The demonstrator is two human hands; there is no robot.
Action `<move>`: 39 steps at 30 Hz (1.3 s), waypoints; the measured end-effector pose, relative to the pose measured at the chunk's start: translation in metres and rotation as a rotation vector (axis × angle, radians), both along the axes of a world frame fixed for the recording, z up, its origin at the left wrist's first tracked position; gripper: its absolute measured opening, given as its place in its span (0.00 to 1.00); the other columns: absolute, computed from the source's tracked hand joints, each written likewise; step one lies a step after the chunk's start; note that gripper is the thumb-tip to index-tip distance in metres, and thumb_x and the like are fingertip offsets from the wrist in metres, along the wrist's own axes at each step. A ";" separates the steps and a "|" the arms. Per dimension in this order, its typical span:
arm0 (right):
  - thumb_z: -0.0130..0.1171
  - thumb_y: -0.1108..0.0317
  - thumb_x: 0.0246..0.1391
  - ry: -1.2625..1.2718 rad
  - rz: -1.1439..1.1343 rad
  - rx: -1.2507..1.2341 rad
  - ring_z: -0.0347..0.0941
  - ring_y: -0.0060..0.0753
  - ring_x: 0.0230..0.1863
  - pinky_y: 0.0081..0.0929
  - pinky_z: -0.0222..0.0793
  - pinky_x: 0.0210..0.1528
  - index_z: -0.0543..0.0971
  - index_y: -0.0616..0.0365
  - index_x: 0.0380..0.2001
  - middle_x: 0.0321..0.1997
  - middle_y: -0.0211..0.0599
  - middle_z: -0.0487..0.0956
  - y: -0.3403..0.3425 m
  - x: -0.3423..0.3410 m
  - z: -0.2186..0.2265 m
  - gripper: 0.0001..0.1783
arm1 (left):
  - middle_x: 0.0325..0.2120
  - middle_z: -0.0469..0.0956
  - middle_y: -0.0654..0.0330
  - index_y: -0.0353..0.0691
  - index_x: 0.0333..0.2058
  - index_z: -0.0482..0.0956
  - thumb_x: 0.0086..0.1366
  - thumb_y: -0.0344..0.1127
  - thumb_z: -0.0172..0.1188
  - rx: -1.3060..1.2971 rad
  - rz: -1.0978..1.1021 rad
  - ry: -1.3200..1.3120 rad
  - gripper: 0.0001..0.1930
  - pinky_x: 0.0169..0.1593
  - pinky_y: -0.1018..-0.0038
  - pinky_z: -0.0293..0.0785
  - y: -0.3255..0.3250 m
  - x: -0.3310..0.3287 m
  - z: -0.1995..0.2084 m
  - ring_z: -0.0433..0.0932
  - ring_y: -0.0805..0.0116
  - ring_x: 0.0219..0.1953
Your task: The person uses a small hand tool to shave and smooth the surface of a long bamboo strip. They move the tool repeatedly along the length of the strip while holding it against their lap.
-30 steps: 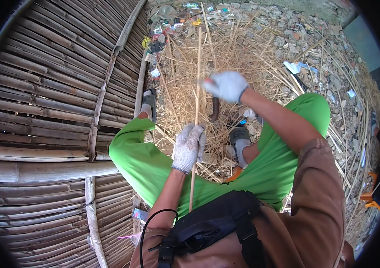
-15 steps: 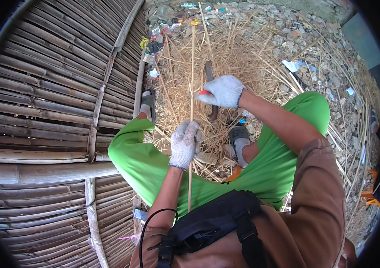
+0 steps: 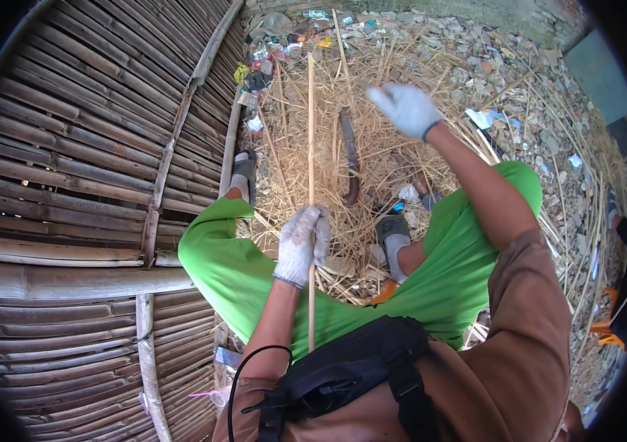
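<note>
Right hand (image 3: 406,110) has swung far and right, its hold too blurred to tell; left hand (image 3: 301,241) grips the stick (image 3: 311,132), which slack pressure could let twist.

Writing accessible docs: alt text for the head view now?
A gloved left hand holds a long stick; the gloved right hand is apart, to its right. A large knife lies on straw; a bamboo wall stands at left.

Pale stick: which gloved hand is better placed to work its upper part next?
Probably the right hand: it is off the stick, level with its upper part, while the left hand grips lower down.
</note>
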State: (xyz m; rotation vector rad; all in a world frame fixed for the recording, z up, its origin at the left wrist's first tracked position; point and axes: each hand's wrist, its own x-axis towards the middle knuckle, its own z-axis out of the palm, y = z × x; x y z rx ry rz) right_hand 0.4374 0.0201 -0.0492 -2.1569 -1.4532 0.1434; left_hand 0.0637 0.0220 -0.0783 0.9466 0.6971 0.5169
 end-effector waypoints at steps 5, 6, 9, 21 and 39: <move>0.37 0.22 0.72 -0.028 0.447 -0.154 0.86 0.59 0.39 0.53 0.81 0.42 0.87 0.51 0.40 0.35 0.52 0.88 -0.014 -0.102 -0.013 0.45 | 0.17 0.73 0.60 0.31 0.49 0.76 0.84 0.43 0.53 0.021 -0.072 -0.041 0.17 0.12 0.75 0.63 0.009 0.005 0.001 0.66 0.72 0.10; 0.36 0.22 0.72 -0.034 0.524 -0.204 0.87 0.58 0.39 0.52 0.82 0.42 0.87 0.51 0.40 0.35 0.52 0.88 -0.013 -0.114 -0.010 0.45 | 0.17 0.72 0.60 0.31 0.49 0.76 0.84 0.43 0.53 0.030 -0.071 -0.029 0.17 0.12 0.75 0.63 0.009 0.004 0.004 0.65 0.72 0.10; 0.36 0.21 0.72 -0.137 0.432 -0.234 0.87 0.56 0.39 0.52 0.82 0.43 0.87 0.50 0.40 0.34 0.51 0.88 -0.001 -0.105 -0.003 0.46 | 0.15 0.70 0.61 0.30 0.48 0.77 0.85 0.42 0.51 -0.008 -0.051 -0.031 0.17 0.11 0.75 0.61 0.005 0.001 0.005 0.64 0.72 0.09; 0.63 0.41 0.65 -0.013 0.433 0.009 0.87 0.59 0.41 0.53 0.83 0.46 0.83 0.45 0.54 0.39 0.47 0.88 -0.017 -0.103 0.018 0.25 | 0.18 0.75 0.59 0.31 0.66 0.71 0.84 0.42 0.54 -0.136 -0.165 -0.119 0.23 0.11 0.77 0.60 0.027 0.001 0.018 0.65 0.73 0.09; 0.74 0.53 0.67 1.424 0.043 0.601 0.64 0.16 0.14 0.21 0.61 0.14 0.77 0.50 0.40 0.22 0.17 0.72 -0.003 -0.055 0.106 0.17 | 0.27 0.82 0.50 0.41 0.63 0.76 0.85 0.47 0.53 1.323 0.007 0.314 0.20 0.35 0.63 0.79 0.080 0.107 0.078 0.83 0.60 0.28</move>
